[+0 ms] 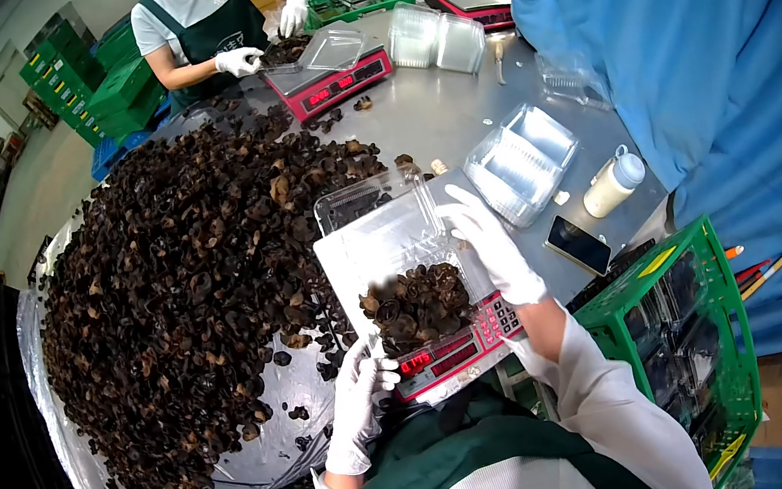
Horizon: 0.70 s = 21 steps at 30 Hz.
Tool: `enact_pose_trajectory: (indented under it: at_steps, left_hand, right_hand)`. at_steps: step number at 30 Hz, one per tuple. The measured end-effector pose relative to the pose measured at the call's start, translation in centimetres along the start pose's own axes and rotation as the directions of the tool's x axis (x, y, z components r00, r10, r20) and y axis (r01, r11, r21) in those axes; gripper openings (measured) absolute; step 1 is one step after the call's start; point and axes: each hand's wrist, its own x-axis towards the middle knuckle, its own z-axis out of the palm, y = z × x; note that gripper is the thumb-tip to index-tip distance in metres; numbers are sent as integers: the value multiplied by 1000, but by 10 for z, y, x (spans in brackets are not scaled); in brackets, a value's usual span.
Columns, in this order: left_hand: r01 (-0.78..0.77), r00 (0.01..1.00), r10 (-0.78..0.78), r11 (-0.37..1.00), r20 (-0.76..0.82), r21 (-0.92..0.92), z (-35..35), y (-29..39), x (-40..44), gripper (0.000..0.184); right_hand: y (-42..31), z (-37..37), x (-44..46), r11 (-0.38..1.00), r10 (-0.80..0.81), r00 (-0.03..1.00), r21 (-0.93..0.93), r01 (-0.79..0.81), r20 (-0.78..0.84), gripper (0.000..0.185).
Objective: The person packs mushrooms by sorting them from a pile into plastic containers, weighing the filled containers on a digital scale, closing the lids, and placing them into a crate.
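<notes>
A clear plastic box of dark dried fungus (417, 306) sits on a red and white scale (498, 319) with a lit red display. Its clear lid (381, 211) stands open at the far side. My right hand (487, 240), in a white glove, is at the lid's right edge, fingers bent against it; whether they grip it is hard to tell. My left hand (364, 385), also gloved, has its curled fingers at the box's near left corner. A large heap of the same fungus (188, 305) covers the table's left side.
Stacked clear boxes (521, 164), a bottle (612, 181) and a phone (577, 246) lie to the right. A green crate (722, 296) of packed boxes stands lower right. Across the table a gloved co-worker (212, 28) handles fungus at another scale (337, 86).
</notes>
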Motion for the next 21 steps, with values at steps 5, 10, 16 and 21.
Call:
enact_pose_trajectory:
  at_steps: [5,10,16,21]
  left_hand:
    - [42,999,-42,998,-9,-42,-2,1,1,49]
    - [25,999,-24,1000,27,-18,-3,0,4,49]
    - [56,998,-57,994,-12,-95,-6,2,4,49]
    - [159,984,-171,966,-42,-202,-5,4,6,45]
  right_hand:
    - [2,-13,-25,999,20,1000,-25,-19,14,43]
    - [13,1,-3,944,234,967,215,-250,99,49]
    - [-18,-17,-48,949,-237,970,-203,242,49,36]
    - [-21,-15,-100,784,-44,998,-619,57,36,33]
